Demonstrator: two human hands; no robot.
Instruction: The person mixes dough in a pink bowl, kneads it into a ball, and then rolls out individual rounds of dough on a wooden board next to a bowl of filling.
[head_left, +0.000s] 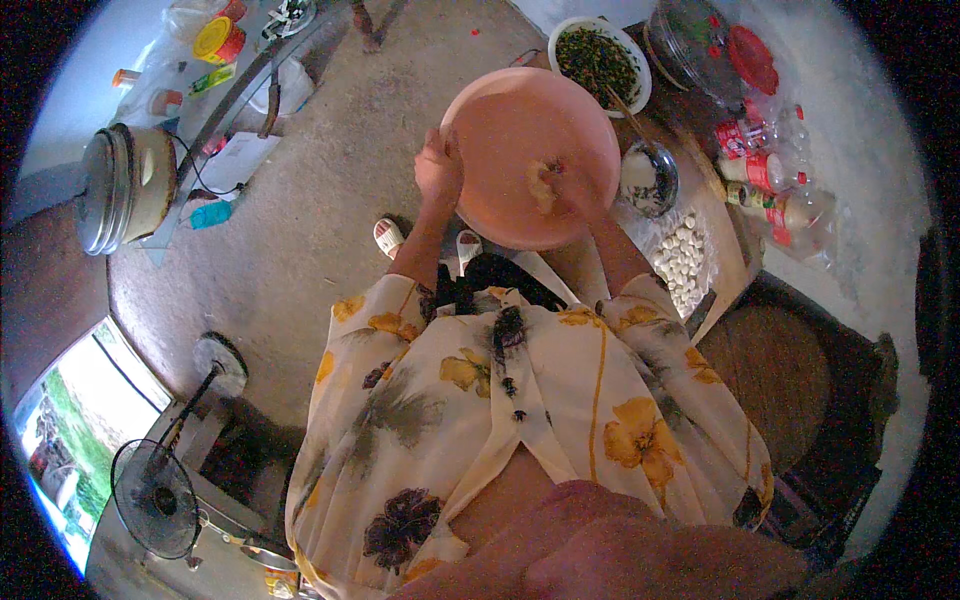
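A large pink plastic basin (510, 112) is tilted up in front of me, over the floor. My left hand (439, 169) grips its left rim, thumb on the inside. Down inside the basin, my right hand (581, 191) is closed on a small tan lump (541, 187); blur hides what the lump is made of. Just beyond the right rim stands a white bowl of chopped green filling (596, 64), a wooden utensil (624, 103) leaning in it. Closer to my right forearm sit a bowl with white powder (643, 176) and several small pale dough pieces (682, 259) on a floured surface.
Plastic bottles (776, 176) with red caps stand along the right wall, near a red lid (752, 60). A round wooden stool top (776, 382) is at my right. To the left are a lidded pot (127, 187), a pedestal fan (157, 495) and a bright doorway (97, 420).
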